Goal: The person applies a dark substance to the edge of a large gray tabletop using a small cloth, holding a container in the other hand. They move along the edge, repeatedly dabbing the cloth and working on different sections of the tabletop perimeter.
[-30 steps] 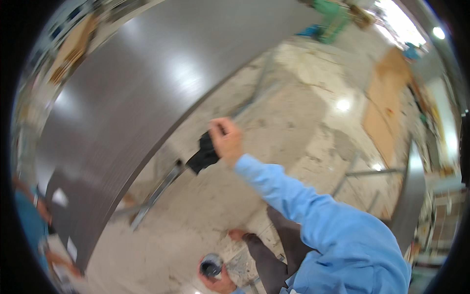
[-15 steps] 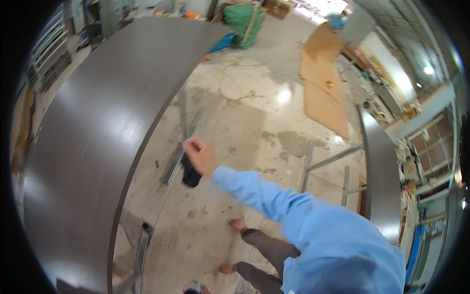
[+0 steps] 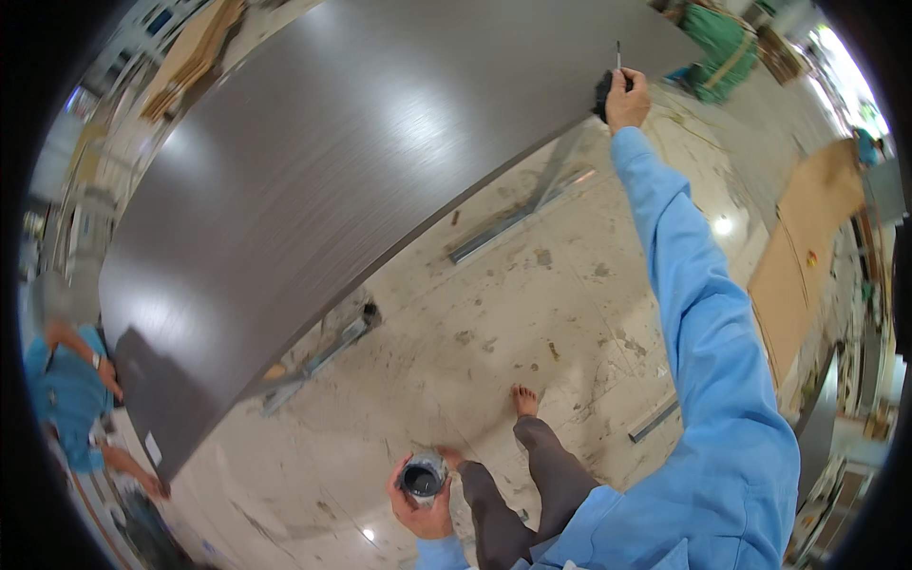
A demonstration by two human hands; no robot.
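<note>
My right hand (image 3: 629,99) is stretched out to the far edge of a long dark brown panel (image 3: 313,152). Its fingers pinch a slim small brush (image 3: 618,55) with a dark tip, pointing up. A black wad, perhaps cloth (image 3: 602,95), sits against the same hand, by the panel's edge. Close to my body, my left hand (image 3: 418,516) wraps round a small jar (image 3: 424,477) with dark stuff inside. The jar is held upright over the floor, its mouth facing up.
Metal trestle bars (image 3: 518,223) run below the panel. At the left end a person in a teal shirt (image 3: 68,394) has hands by the panel. A green bundle (image 3: 722,52) lies beyond the far end; brown cardboard (image 3: 807,247) covers floor on the right.
The view has swung left along the panel. My right hand, earlier blurred over the floor with the black wad, is now at the panel's far edge. My left hand with the jar has come into view.
</note>
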